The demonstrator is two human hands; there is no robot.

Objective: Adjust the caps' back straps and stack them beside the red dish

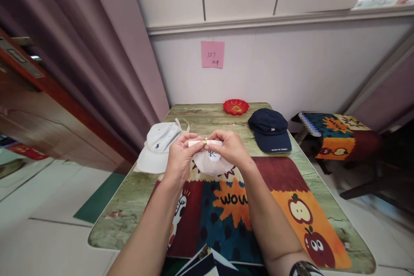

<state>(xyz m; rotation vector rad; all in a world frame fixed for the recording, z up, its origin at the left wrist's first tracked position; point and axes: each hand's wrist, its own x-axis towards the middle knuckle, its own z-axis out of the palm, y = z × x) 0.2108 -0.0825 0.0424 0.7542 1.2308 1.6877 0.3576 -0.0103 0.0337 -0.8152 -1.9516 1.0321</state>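
Note:
Over the middle of the table, a pale pinkish-white cap [217, 167] with a dark logo hangs between my hands, partly hidden by the fingers. My left hand [181, 155] pinches one end of its white back strap [194, 142], thumb and fingers closed. The other end of the strap is pinched by my right hand [229, 148]. A small gold-coloured buckle [204, 142] shows between the thumbs. Just left of my left hand lies a light grey-white cap [155, 148] with a loose strap. A navy cap [270, 131] rests farther right, apart from my right hand.
A red scalloped dish [236, 107] stands at the table's back edge by the wall. A colourful mat [223, 224] covers the table's front middle. To the right is a stool with a patterned cover [338, 131]; a wooden door [61, 125] and curtain [106, 30] are left.

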